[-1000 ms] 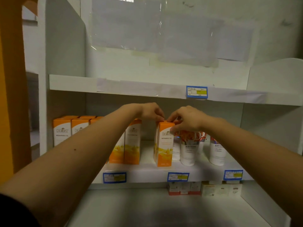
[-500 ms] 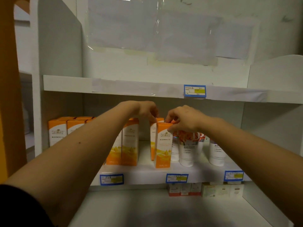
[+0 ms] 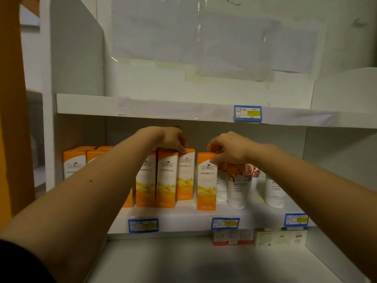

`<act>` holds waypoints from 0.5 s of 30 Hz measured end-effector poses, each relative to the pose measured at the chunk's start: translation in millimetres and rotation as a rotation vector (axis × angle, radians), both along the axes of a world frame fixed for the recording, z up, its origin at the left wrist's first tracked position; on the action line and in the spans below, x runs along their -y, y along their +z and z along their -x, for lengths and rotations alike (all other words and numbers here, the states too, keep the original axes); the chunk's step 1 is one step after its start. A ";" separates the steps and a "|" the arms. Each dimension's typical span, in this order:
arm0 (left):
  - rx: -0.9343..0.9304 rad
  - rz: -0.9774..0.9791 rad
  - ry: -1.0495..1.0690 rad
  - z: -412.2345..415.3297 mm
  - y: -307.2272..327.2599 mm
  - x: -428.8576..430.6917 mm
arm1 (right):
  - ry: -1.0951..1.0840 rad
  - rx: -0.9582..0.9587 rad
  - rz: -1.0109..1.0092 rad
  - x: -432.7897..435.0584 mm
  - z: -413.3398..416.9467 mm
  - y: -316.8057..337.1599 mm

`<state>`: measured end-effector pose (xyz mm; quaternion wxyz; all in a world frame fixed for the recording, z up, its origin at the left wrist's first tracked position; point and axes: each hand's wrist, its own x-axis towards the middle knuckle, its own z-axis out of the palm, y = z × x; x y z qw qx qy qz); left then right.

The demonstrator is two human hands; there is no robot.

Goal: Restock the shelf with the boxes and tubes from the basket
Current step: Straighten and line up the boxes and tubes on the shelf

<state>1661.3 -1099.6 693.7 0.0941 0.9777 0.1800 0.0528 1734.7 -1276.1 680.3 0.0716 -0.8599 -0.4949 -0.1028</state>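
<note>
Shelving in white is shown from the head view. The middle shelf (image 3: 183, 218) carries upright orange-and-white boxes on its left and centre and white tubes (image 3: 238, 187) on its right.

1. Left hand (image 3: 173, 139): the fingers are curled down over the top edge of the rear box (image 3: 185, 174), and the fingertips are in contact with its top. The thumb is hidden. The grip is narrow and is closed on this box.
2. Right hand (image 3: 228, 148): the top right corner of the front box (image 3: 206, 180) is pinched between the thumb, laid on the front face, and the fingers, which reach behind the top. The grip is narrow and is closed on this box.
3. Front box: it is stood upright at the front edge of the middle shelf, just beside the nearest tube and apart from the rear box by a narrow gap.
4. Rear box: it is set further back, touching the right side of 2 neighbouring boxes (image 3: 166, 180).
5. More boxes (image 3: 74, 164) of the same print are stood at the far left, partly hidden by the left forearm.

Blue price labels (image 3: 225, 223) are fixed to the shelf edges. Small cartons (image 3: 232, 236) are lined up at the back of the lower shelf. Clear film (image 3: 183, 37) is taped over the back panel above the upper shelf.
</note>
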 end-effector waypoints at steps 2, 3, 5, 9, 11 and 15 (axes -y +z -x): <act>-0.008 0.027 0.011 2.1 2.0 1.0 | -0.001 -0.006 0.019 -2.3 1.3 1.1; -0.008 0.037 0.013 3.4 2.8 1.7 | 0.002 -0.004 0.023 -3.6 2.1 1.8; 0.003 0.038 0.008 5.8 4.4 2.7 | 0.013 0.009 0.019 -6.4 4.2 3.6; 0.060 0.001 -0.003 12.7 7.3 3.1 | 0.042 0.030 -0.014 -15.5 9.6 3.4; 0.085 -0.026 -0.011 15.6 9.1 3.4 | 0.055 0.017 -0.050 -21.6 11.5 2.3; 0.101 -0.064 -0.022 19.8 12.0 3.6 | 0.077 -0.032 -0.101 -32.9 15.5 0.2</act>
